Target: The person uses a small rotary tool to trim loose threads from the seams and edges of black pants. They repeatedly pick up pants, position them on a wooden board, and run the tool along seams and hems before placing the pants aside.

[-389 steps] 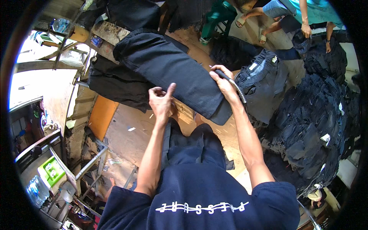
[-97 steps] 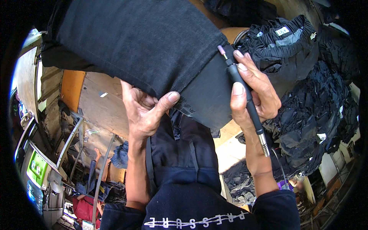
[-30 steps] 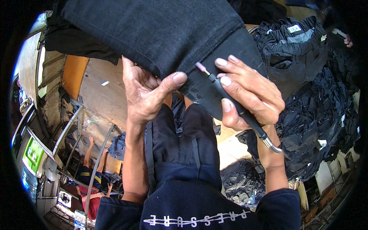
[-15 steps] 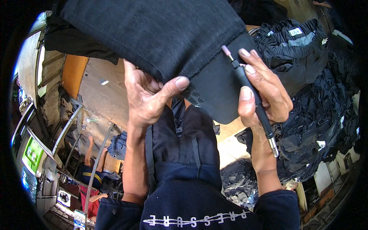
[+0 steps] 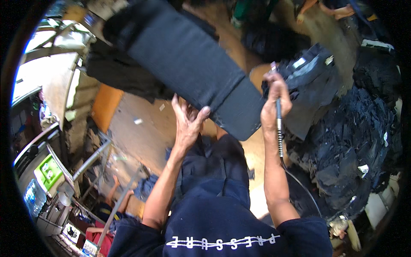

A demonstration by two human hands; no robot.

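A flat black board (image 5: 240, 112) with a rounded end sticks out of a dark cloth piece that looks like a trouser leg (image 5: 184, 55). My left hand (image 5: 187, 124) grips the near edge of the cloth and board, thumb on top and fingers underneath. In my right hand (image 5: 276, 100) is a slim black rotary grinder (image 5: 278, 113), upright, its pinkish stone tip pointing away from me. A spring sleeve and cable trail from its lower end along my forearm. The tip is apart from the cloth, to the right of the board; motion blurs these fingers somewhat.
Dark garments (image 5: 314, 81) are bunched just beyond my right hand, and a big heap of black cloth (image 5: 346, 145) fills the right. At left stand a metal rail (image 5: 92, 159), a green tray (image 5: 48, 173) and a water bottle (image 5: 35, 198). Another person (image 5: 96, 234) sits lower left.
The view has shifted, and the cloth and board look farther from me. My right hand has swung away from the board's face to its right, turning the grinder more upright. My left grip stays.
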